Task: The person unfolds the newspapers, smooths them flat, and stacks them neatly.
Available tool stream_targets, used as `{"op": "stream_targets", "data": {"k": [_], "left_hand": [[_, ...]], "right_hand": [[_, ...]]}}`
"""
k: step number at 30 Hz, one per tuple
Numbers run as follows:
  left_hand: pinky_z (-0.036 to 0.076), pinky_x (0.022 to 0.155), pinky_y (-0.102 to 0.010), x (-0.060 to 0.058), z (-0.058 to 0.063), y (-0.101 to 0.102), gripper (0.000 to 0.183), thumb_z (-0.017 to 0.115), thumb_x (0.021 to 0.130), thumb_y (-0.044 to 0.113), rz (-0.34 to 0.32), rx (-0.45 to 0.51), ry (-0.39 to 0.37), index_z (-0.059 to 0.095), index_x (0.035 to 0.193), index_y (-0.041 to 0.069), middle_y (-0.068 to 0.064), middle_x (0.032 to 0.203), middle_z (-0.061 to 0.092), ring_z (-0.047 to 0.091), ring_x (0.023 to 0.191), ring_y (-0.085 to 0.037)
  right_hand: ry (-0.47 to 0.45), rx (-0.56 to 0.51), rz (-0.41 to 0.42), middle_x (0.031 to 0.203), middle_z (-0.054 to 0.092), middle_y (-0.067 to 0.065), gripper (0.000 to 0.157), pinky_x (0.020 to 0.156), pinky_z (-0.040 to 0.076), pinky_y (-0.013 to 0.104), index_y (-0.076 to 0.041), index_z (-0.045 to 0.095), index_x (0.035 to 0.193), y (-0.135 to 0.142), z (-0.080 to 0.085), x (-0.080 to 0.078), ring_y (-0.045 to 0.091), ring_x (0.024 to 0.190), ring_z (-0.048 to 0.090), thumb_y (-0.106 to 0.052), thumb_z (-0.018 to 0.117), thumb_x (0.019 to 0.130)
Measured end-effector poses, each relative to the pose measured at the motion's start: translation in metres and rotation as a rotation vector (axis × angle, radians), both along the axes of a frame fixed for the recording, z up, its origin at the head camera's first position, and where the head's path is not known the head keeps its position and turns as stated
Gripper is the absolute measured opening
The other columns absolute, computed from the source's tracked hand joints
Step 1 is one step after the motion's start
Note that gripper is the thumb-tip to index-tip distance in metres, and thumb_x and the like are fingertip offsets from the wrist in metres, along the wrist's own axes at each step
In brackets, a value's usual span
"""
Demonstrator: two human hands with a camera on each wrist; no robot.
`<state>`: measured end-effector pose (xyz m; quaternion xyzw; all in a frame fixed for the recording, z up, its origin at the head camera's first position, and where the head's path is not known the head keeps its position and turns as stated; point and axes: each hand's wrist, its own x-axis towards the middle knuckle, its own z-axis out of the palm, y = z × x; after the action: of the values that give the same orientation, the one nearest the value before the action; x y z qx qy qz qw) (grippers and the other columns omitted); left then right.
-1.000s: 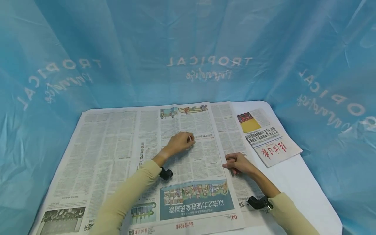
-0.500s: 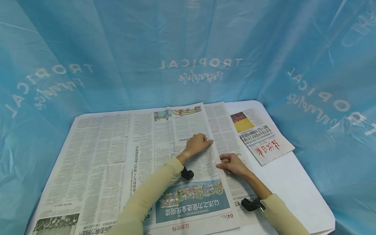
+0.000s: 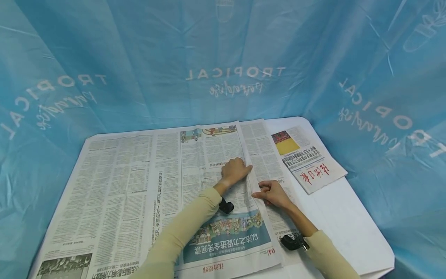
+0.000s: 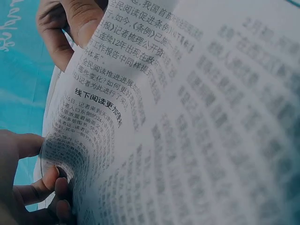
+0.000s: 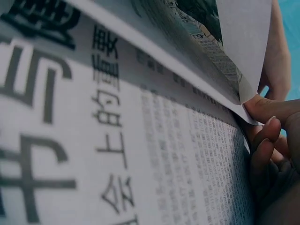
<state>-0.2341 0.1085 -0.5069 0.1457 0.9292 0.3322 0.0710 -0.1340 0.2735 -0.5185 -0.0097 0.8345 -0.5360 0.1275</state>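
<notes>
A large newspaper sheet (image 3: 205,184), with a blue illustrated banner near its lower end, lies spread over other newspaper pages. At its long right edge my left hand (image 3: 232,170) pinches the paper between thumb and fingers. Slightly nearer to me, my right hand (image 3: 275,194) grips the same edge, thumb on top and fingers underneath. The paper bows up between the hands in the left wrist view, where the left thumb (image 4: 86,21) presses on the print. In the right wrist view, the raised edge stands above another printed page (image 5: 187,154).
A folded newspaper (image 3: 310,166) with red lettering lies at the right of the white table (image 3: 343,217). More open pages (image 3: 115,186) cover the left side. A blue plastic curtain (image 3: 156,58) surrounds the table's back and sides.
My left hand has moved right across the sheet to its right edge and taken hold there. The edge now bends up a little near the right hand, which keeps its place along it.
</notes>
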Motion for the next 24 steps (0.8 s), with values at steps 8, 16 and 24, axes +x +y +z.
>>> {"op": "stream_targets", "data": {"k": [8, 16, 24], "left_hand": [[0.02, 0.041, -0.026, 0.003, 0.003, -0.006, 0.051, 0.057, 0.095, 0.033, -0.02, 0.063, 0.022, 0.031, 0.053, 0.019, 0.007, 0.047, 0.022, 0.021, 0.042, -0.01], [0.022, 0.04, -0.025, 0.0, -0.001, -0.008, 0.048, 0.055, 0.095, 0.03, -0.044, 0.082, 0.019, 0.032, 0.055, 0.019, 0.007, 0.049, 0.025, 0.024, 0.042, -0.01], [0.018, 0.042, -0.022, -0.005, 0.004, -0.02, 0.043, 0.052, 0.094, 0.02, -0.137, 0.214, -0.052, 0.033, 0.055, 0.018, 0.006, 0.048, 0.028, 0.022, 0.043, -0.009]], "right_hand": [[0.005, 0.033, -0.018, 0.053, 0.047, -0.004, 0.057, 0.043, 0.034, 0.022, 0.015, 0.051, 0.129, 0.007, -0.013, -0.003, 0.007, 0.041, 0.041, -0.017, 0.074, 0.087], [0.028, 0.006, 0.024, 0.052, 0.047, -0.004, 0.039, 0.041, 0.036, 0.023, 0.011, 0.061, 0.113, 0.007, -0.01, -0.003, 0.008, 0.04, 0.043, -0.023, 0.066, 0.094], [-0.015, -0.038, 0.067, 0.053, 0.056, 0.01, 0.034, 0.04, 0.043, 0.03, 0.008, 0.063, 0.111, 0.011, -0.002, -0.011, 0.013, 0.041, 0.049, -0.023, 0.05, 0.104]]}}
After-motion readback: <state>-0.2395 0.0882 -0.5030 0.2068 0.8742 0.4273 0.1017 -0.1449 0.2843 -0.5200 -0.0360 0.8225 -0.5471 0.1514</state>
